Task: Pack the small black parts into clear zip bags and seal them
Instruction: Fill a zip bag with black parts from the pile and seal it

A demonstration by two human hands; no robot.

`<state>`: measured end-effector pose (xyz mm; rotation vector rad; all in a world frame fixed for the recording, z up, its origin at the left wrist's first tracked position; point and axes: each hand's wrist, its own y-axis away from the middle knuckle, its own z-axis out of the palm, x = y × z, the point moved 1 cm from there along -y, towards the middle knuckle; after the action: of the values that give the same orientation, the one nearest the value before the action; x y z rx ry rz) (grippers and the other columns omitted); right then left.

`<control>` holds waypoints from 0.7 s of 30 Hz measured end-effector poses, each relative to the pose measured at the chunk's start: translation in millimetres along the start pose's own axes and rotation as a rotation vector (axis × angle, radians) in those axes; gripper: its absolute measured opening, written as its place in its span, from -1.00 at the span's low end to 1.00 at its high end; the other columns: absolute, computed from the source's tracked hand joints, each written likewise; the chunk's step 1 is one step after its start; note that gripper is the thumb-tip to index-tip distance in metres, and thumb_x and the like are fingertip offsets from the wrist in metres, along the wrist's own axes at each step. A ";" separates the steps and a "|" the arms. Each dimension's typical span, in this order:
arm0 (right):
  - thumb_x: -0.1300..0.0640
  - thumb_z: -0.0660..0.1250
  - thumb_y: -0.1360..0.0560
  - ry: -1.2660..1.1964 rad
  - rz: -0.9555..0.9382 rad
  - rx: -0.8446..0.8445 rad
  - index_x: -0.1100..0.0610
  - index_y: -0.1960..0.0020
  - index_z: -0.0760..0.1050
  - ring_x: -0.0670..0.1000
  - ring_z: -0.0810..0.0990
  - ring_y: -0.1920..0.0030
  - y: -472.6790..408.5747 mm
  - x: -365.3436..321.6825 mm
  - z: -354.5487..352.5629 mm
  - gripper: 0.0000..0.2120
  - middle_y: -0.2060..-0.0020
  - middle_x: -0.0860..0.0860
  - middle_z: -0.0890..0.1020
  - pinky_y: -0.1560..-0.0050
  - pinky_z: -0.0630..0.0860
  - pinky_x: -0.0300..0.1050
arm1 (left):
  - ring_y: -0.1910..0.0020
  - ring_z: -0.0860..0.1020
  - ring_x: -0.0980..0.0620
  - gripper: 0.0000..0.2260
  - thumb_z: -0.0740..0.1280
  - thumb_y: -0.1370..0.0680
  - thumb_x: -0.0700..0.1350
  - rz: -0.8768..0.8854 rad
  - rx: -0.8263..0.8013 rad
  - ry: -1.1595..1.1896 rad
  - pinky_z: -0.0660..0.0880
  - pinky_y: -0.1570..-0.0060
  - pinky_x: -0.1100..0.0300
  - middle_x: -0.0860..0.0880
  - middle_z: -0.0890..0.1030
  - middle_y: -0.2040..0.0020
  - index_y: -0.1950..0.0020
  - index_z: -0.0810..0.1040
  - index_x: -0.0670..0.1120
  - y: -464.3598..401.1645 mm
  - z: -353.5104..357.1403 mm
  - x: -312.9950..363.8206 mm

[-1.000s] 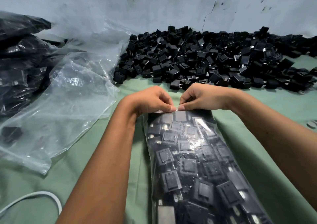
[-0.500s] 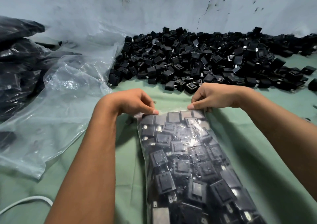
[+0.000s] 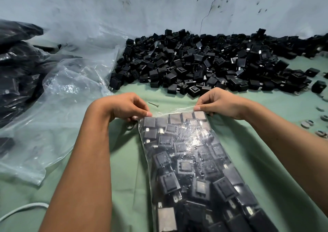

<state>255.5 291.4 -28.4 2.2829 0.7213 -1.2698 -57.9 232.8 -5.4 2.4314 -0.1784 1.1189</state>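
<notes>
A clear zip bag packed with small black square parts lies lengthwise on the green cloth in front of me. My left hand pinches the bag's top left corner. My right hand pinches the top right corner. The zip edge is stretched flat between the two hands. A large heap of loose black parts lies beyond the hands against the wall.
Empty clear plastic bags lie crumpled at the left, with filled dark bags stacked behind them. A small screw lies between my hands. Grey washers sit at the right edge. A white cable curls at the lower left.
My hands started pinched together at the middle of the bag's top edge and slid apart along the zip to its two corners.
</notes>
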 end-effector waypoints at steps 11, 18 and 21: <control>0.01 0.54 -0.48 -0.112 -0.015 0.172 0.16 0.21 0.69 -0.10 0.44 0.50 -0.3 4.5 13.1 -0.78 0.44 0.06 0.62 0.51 0.36 -0.32 | 0.41 0.54 0.16 -0.86 0.48 -0.55 -0.21 0.166 0.002 -0.035 0.46 0.34 0.32 0.05 0.64 0.38 0.21 0.67 -0.12 -18.1 20.6 14.8; 0.00 0.55 -0.47 -0.139 0.000 0.263 0.15 0.23 0.69 -0.10 0.41 0.51 -1.5 5.5 16.8 -0.77 0.45 0.05 0.61 0.51 0.32 -0.29 | 0.35 0.55 0.32 -0.85 0.46 -0.57 0.08 0.138 0.159 -0.070 0.45 0.18 0.23 0.23 0.63 0.36 0.12 0.70 0.04 -29.6 32.3 27.9; 0.03 0.57 -0.46 -0.163 -0.009 0.274 0.22 0.20 0.67 0.00 0.46 0.44 -2.1 6.3 17.9 -0.75 0.40 0.16 0.63 0.48 0.35 -0.24 | 0.49 0.44 0.27 -0.79 0.46 -0.55 0.15 0.149 0.105 -0.185 0.38 0.37 0.31 0.20 0.54 0.46 0.16 0.67 0.03 -43.4 48.1 54.0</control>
<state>245.5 283.9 -42.8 2.3498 0.5279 -1.6243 23.9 253.3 -7.5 2.6523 -0.3741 0.9852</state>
